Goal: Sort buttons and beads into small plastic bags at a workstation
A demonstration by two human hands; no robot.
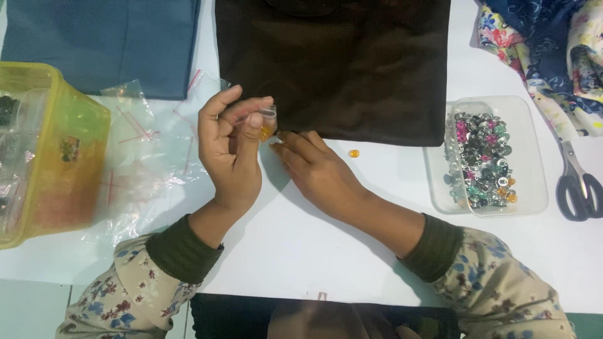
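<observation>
I look down at a smooth white table [301,251]. My left hand [229,147] is raised with its fingers curled, pinching a small clear plastic pouch [267,119] between thumb and fingertips; something small and amber-yellow shows inside it. My right hand [317,169] lies low on the table just beside it, fingers drawn close together at the lower edge of a dark brown cloth [333,63], their tips near the pouch. I cannot tell whether those fingertips grip anything.

The brown cloth is flat, matte and square-cornered. Just under its hem, a little to the right of my right hand, a tiny round orange bead [354,153] sits alone on the table.

Further right stands a clear rectangular plastic box [534,157] of shiny metal snap buttons [485,157], silver with pink, green and orange. Beyond it lie black-handled scissors [578,185] and crumpled floral fabric [546,44].

To the left is folded blue-grey cloth [100,37], wrinkled clear bags [144,157] with red strips, and a translucent yellow tub [69,157].

My sleeves are floral with ribbed olive cuffs.
</observation>
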